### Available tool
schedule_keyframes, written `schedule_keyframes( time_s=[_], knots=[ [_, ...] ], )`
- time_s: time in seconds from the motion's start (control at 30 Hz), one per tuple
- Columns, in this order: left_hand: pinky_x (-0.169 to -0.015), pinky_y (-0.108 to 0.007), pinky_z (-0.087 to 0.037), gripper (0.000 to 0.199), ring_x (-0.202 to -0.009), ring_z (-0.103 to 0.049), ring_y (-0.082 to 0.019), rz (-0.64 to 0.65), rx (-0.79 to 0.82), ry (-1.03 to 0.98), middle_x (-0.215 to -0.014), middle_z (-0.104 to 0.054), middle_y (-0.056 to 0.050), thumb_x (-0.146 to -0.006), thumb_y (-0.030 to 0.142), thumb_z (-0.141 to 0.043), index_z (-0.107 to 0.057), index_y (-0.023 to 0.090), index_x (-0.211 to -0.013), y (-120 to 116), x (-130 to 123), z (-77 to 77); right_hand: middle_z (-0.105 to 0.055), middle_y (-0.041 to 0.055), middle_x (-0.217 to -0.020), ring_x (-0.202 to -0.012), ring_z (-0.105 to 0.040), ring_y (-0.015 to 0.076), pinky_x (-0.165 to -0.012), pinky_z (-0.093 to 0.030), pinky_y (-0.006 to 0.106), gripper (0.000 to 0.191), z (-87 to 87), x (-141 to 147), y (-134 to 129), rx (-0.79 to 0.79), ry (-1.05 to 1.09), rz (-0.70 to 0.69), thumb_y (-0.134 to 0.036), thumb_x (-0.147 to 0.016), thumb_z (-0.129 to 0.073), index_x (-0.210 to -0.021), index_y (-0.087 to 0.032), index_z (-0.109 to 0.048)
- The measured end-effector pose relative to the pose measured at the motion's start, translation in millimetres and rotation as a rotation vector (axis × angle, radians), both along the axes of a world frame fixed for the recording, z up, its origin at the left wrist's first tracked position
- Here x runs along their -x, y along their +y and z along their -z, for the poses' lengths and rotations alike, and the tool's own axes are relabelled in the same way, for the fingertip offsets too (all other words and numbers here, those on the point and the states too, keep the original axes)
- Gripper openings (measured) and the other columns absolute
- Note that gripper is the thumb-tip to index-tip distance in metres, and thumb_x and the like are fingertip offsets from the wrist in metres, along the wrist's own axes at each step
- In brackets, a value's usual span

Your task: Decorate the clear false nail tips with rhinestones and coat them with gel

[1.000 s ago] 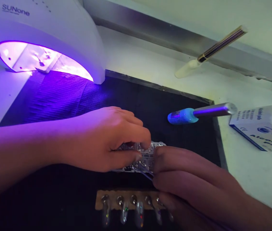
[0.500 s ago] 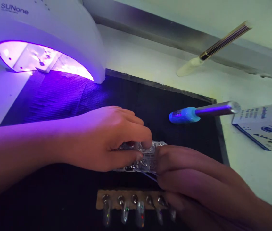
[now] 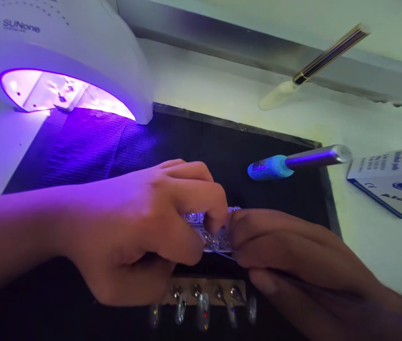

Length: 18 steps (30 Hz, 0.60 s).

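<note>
A clear compartment case (image 3: 218, 242) with shiny small pieces inside lies on the black mat, partly hidden under both hands. My left hand (image 3: 161, 218) reaches over it from the left, fingers curled, index finger and thumb bent down at its compartments. My right hand (image 3: 286, 251) is closed around the case's right end; a thin stick (image 3: 225, 256) sticks out from under its fingers. Just below, a tan strip (image 3: 208, 286) carries several metal stems with clear nail tips (image 3: 203, 312), some with coloured glittering bits. My left hand covers the strip's left end.
A white SUNone nail lamp (image 3: 90, 52) glows purple at upper left. A blue bottle with a silver cap (image 3: 272, 167) lies on the black mat (image 3: 201, 137). Behind it is a pale bottle with a striped gold handle (image 3: 282, 94). An alcohol pad box (image 3: 396, 180) is at right.
My left hand has turned and its thumb has pulled back, the index finger bending more steeply onto the case. My right hand stays at the case's right end.
</note>
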<state>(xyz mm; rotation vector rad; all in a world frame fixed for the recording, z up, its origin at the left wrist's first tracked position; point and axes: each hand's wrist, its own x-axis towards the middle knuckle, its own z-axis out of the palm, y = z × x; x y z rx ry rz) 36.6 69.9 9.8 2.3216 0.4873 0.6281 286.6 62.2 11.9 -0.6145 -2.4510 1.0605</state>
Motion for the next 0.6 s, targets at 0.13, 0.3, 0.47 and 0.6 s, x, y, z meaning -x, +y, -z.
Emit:
schedule_keyframes(
  time_s=[0.13, 0.3, 0.47, 0.6],
  knots=[
    [-0.095, -0.043, -0.052, 0.015, -0.098, -0.059, -0.023, 0.05, -0.074, 0.075, -0.102, -0.067, -0.003, -0.06, 0.006, -0.057, -0.052, 0.019, -0.055, -1.5, -2.4, -2.0, -0.066, 0.005, -0.083, -0.081, -0.067, 0.0142, -0.076, -0.059, 0.026, 0.007, 1.9, -0.6, 1.0, 0.011, 0.048, -0.014, -0.018, -0.097, -0.052, -0.094, -0.019, -0.058],
    [-0.103, -0.052, -0.045, 0.015, -0.117, -0.056, -0.029, 0.02, -0.22, 0.145, -0.118, -0.067, -0.002, -0.068, 0.008, -0.057, -0.064, 0.021, -0.069, -0.1, 0.5, 0.2, -0.066, 0.004, -0.081, -0.081, -0.067, 0.0131, -0.078, -0.059, 0.025, 0.008, 3.3, -0.7, 0.8, -0.044, 0.057, 0.01, -0.02, -0.098, -0.052, -0.091, -0.019, -0.058],
    [-0.102, -0.052, -0.042, 0.013, -0.121, -0.054, -0.031, -0.016, -0.329, 0.116, -0.125, -0.065, -0.002, -0.075, 0.012, -0.057, -0.065, 0.021, -0.071, -0.8, 4.6, 3.5, -0.066, 0.0029, -0.079, -0.082, -0.067, 0.0114, -0.08, -0.058, 0.021, 0.01, 2.5, -1.1, 1.7, -0.07, 0.032, -0.01, -0.018, -0.098, -0.05, -0.092, -0.019, -0.057],
    [-0.097, -0.052, -0.043, 0.013, -0.116, -0.056, -0.03, 0.005, -0.31, 0.115, -0.119, -0.067, -0.003, -0.074, 0.012, -0.056, -0.064, 0.021, -0.068, 0.5, 4.3, 2.0, -0.066, 0.0028, -0.08, -0.081, -0.068, 0.0114, -0.08, -0.059, 0.022, 0.012, 0.3, -2.2, 2.3, -0.069, 0.025, -0.008, -0.021, -0.1, -0.048, -0.092, -0.019, -0.057]
  ],
)
